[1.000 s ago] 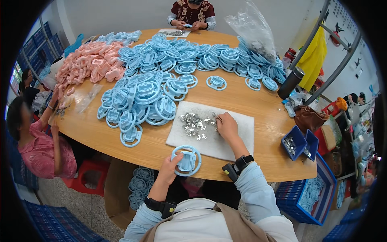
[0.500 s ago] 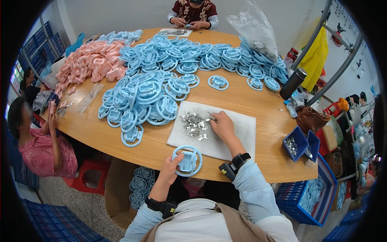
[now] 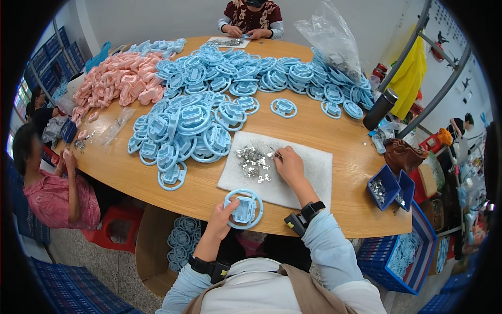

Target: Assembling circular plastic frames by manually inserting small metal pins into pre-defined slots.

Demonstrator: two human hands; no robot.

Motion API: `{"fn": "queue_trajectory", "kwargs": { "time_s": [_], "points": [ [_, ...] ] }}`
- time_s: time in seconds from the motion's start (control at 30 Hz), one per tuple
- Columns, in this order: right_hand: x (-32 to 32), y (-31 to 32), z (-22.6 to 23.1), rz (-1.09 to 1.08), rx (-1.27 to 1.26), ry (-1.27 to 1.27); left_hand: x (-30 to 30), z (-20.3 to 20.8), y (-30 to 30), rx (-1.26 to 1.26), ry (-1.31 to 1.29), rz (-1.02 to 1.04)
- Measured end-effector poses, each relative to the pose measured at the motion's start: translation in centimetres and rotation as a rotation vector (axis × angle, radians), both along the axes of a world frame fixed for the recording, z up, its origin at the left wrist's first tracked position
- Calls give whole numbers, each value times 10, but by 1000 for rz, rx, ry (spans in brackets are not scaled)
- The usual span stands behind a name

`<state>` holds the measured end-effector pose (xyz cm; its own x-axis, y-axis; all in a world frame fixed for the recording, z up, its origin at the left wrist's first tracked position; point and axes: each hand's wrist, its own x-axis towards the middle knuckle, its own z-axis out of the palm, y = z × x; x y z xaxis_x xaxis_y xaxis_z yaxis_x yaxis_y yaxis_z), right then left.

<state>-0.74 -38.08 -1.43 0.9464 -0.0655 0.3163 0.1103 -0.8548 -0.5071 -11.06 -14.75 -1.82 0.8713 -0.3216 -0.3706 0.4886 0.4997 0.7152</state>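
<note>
My left hand (image 3: 220, 220) grips a light blue round plastic ring part (image 3: 244, 210) by its left rim, at the table's near edge. The ring has a molded box-shaped frame in its middle. Over the white foam mat (image 3: 308, 183), my right hand (image 3: 289, 163) is closed, its fingertips pinching a small, thin metal piece (image 3: 274, 153); its exact shape is too small to make out. Just left of those fingers lies a loose heap of small silvery metal clips (image 3: 252, 161).
Piles of light blue ring parts (image 3: 183, 123) and pink plastic parts (image 3: 123, 78) cover the table's left and far side. A black flask (image 3: 380, 109) and blue bins (image 3: 384, 187) stand at right. One person (image 3: 57, 188) sits at left, another (image 3: 253, 21) opposite.
My right hand has shifted slightly, its fingers still pinched beside the clips. My left hand keeps the ring part in place. The person at left has lowered the pink part from view.
</note>
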Motion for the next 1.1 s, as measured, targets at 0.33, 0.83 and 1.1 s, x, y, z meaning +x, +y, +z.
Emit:
{"fn": "queue_trajectory", "kwargs": {
  "time_s": [0.33, 0.83, 1.1],
  "points": [
    [-8, -6, 5, -17, 37, 15, 0, 0, 1, 1, -7, -8],
    [-43, -17, 28, -72, 447, -30, 0, 1, 1, -8, -12, -14],
    [-70, 1, 21, 61, 361, 65, -1, 2, 0, -15, -9, -16]
  ]
}}
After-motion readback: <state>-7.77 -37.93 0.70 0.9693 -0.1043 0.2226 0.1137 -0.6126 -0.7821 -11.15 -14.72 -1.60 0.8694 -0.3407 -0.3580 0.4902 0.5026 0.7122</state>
